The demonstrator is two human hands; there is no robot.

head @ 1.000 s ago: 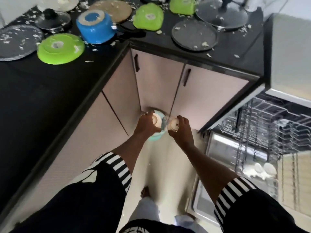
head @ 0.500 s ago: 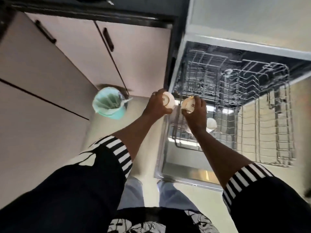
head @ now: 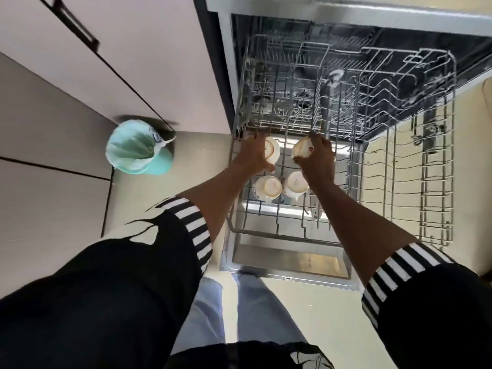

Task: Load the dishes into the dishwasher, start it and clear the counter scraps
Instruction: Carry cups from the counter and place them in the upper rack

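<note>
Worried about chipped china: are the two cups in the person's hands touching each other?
Apart. The head view shows a clear gap between the left cup and the right cup, with rack wires visible through it.

Left hand (head: pixel 254 155) and right hand (head: pixel 318 159) each hold a cup over the pulled-out rack's (head: pixel 282 230) left side, above two cups.
</note>
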